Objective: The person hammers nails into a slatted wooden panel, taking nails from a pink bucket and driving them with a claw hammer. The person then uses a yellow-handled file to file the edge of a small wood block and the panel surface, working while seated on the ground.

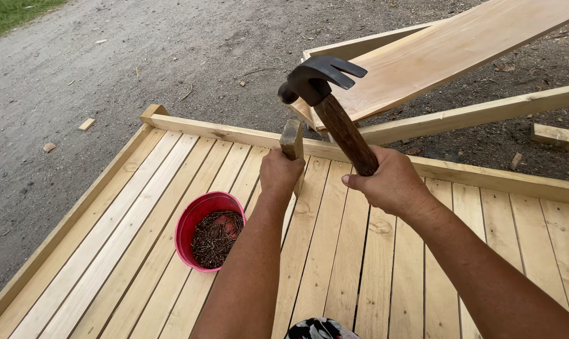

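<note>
**Hammer raised over a wood block on the plank deck**

Starting at the far left, we see a gravel ground (77,56) with small wood offcuts (86,123) lying on it, and a strip of grass in the top corner. Next comes the pale plank deck (127,238), framed by an edge board along its left and far sides. On the deck stands a red bucket (199,210) filled with dark nails (216,238), just left of our left forearm.

Our left hand (281,174) has its grip clamped around a short wood block (291,139), which stands upright on the planks near the deck's far edge board; the block's top pokes out above the fingers.

Just to the right, our right hand (391,184) has its grip closed tight on the brown wooden handle of a claw hammer (334,107). The hammer is lifted, tilted up and to the left, with its dark steel head above the block and apart from it, claw pointing right.

Beyond the deck, on the right, loose boards (447,50) lie across bare dirt, one wide plank resting on narrower ones, and a short batten (557,136) lies at the far right.
</note>
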`<state>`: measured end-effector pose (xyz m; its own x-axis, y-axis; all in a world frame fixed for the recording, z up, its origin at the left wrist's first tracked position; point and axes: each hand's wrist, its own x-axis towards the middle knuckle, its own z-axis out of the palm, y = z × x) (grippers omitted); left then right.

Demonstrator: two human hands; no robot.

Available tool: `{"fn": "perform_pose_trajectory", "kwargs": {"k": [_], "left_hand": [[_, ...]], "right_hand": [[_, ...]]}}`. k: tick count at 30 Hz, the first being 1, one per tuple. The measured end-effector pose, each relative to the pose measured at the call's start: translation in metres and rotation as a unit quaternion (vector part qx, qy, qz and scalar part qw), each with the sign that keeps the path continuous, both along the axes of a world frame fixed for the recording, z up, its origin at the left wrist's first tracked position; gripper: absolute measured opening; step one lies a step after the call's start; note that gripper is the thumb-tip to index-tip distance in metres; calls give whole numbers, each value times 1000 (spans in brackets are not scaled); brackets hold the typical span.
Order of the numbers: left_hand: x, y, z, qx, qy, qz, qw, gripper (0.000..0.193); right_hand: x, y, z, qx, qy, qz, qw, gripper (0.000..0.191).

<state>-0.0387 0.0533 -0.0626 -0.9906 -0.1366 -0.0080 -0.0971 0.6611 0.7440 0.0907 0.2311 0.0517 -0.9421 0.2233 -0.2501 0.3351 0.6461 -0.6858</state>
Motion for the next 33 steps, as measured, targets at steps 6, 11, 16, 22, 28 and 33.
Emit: {"fn": "perform_pose_trajectory", "kwargs": {"k": [6,11,16,22,28,33], "left_hand": [[1,3,-3,-6,15,1,1000,34],[12,22,-2,-35,45,-7,998,28],[21,34,5,-59,48,-27,997,22],[29,44,9,-79,9,-26,997,23],[20,26,12,-75,3,-61,995,27],[2,-5,18,-35,-53,-82,995,37]], "right_hand": [[-7,-3,-17,73,-21,90,993,40],[-2,21,-26,47,-52,36,997,36],[5,29,-30,-37,-62,-12,997,31],[3,23,-41,-62,-37,-13,997,28],[-3,3,-56,-35,-30,-17,999,31],[-15,-12,-75,-28,76,12,997,30]]}}
